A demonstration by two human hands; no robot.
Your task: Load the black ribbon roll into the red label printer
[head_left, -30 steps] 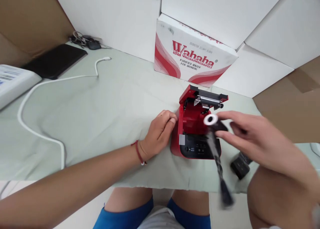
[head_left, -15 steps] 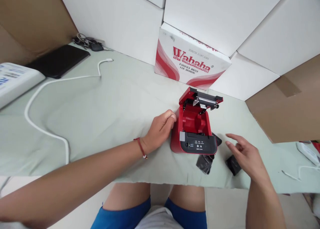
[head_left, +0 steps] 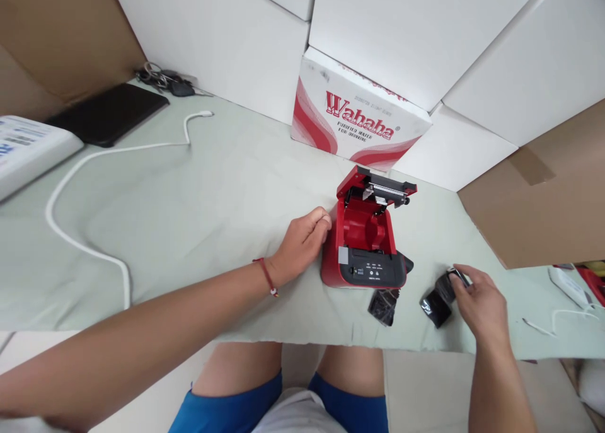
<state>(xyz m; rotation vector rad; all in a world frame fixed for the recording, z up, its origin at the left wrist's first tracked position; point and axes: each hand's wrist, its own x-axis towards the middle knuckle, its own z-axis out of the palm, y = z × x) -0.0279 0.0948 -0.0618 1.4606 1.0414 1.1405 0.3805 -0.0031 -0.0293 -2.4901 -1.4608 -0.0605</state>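
A red and black label or receipt printer stands on the cloth with its lid raised and its red roll bay bare. My left hand is curled closed against the printer's left side; its inner fingers are hidden, so I cannot see what it holds, if anything. To the right, my right hand pinches a small dark block between thumb and forefinger. Touching or just under that block lies a shiny black piece. A crumpled black wrapped piece lies in front of the printer, and another dark piece shows partly behind its right side.
Behind the printer stands a Wahaha water carton against white boxes. A white cable, a black tablet-like slab, keys and a white box lie left. A brown cardboard box borders the right.
My right hand has moved slightly right and closed on a small dark block, lifting or tilting it beside the shiny black piece. My left hand and the printer stay put.
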